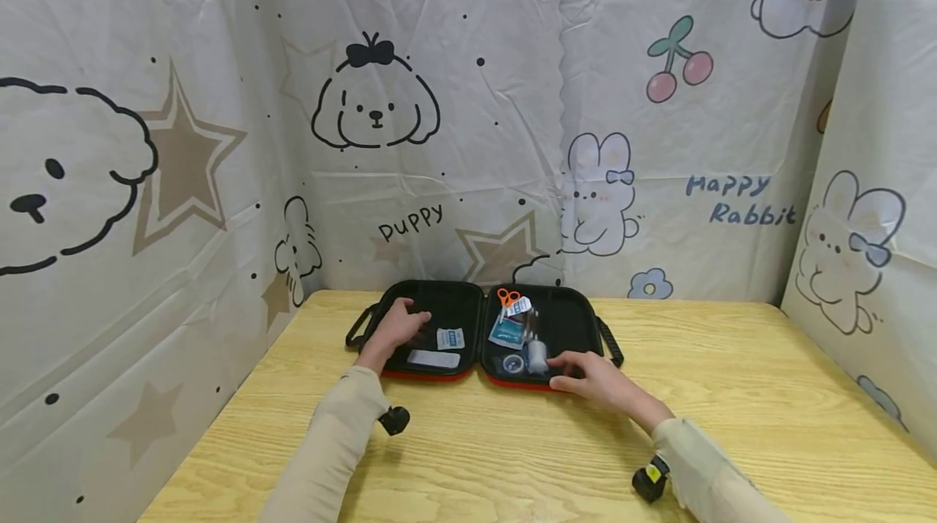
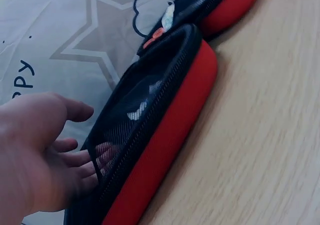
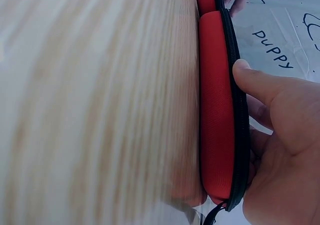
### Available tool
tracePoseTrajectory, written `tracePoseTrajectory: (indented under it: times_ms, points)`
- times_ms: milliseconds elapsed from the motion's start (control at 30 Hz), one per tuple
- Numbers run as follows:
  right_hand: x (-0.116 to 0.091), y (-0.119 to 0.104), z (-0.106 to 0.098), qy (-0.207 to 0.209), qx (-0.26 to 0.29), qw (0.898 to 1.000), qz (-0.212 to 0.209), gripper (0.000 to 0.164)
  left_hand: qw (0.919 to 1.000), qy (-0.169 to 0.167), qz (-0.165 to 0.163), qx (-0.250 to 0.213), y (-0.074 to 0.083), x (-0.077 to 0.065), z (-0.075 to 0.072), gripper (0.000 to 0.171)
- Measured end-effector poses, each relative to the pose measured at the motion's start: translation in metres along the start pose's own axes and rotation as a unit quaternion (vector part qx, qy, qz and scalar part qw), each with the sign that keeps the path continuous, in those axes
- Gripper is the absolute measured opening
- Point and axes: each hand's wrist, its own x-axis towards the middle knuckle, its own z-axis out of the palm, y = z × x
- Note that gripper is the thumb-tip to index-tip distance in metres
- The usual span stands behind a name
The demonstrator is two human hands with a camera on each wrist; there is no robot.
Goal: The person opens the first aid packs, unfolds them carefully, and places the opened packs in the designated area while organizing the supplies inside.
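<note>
A black-lined case with a red shell lies unfolded on the table. My left hand reaches into its left half with loosely bent fingers; in the left wrist view some fingertips show through black mesh. Beside that hand are a small white-and-blue packet and a white flat strip. At the front rim of the right half is my right hand, its thumb on the zipper edge and its other fingers behind the rim. Its index fingertip is near a white roll.
Also in the right half are orange-handled scissors, a blue-green packet and a round blue-and-white roll. Black handles stick out at both outer ends. A printed cloth hangs behind the wooden table.
</note>
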Motion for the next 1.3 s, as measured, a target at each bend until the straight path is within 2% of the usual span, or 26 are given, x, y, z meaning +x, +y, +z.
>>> tracePoseTrajectory:
  times_ms: [133,267,333,500,667,1000,1300]
  points:
    - [0.000,0.001,-0.001,-0.001,0.000,1.000,0.008,0.038,0.9953,0.045,0.034,0.079,0.000,0.002,-0.001,0.053]
    - [-0.001,0.004,-0.003,0.001,-0.003,1.000,0.007,0.038,0.9877,0.083,0.072,0.111,0.006,0.000,0.006,0.041]
    - [-0.001,0.006,-0.004,0.003,-0.006,1.000,0.006,0.037,0.9847,0.091,0.093,0.116,0.013,0.000,0.013,0.036]
    - [-0.003,0.009,-0.005,0.003,-0.002,1.000,0.006,0.038,0.9796,0.071,0.146,0.118,0.035,0.000,0.036,0.029]
    - [-0.002,0.009,-0.004,0.000,-0.001,1.000,0.003,0.038,0.9763,0.048,0.166,0.130,0.051,0.002,0.056,0.027]
    - [-0.001,0.007,-0.003,0.001,0.001,1.000,-0.001,0.039,0.9587,0.029,0.192,0.208,0.061,0.009,0.093,0.027]
    - [0.000,0.005,-0.001,0.000,0.002,1.000,-0.016,0.040,0.9450,0.031,0.214,0.245,0.070,0.010,0.111,0.034]
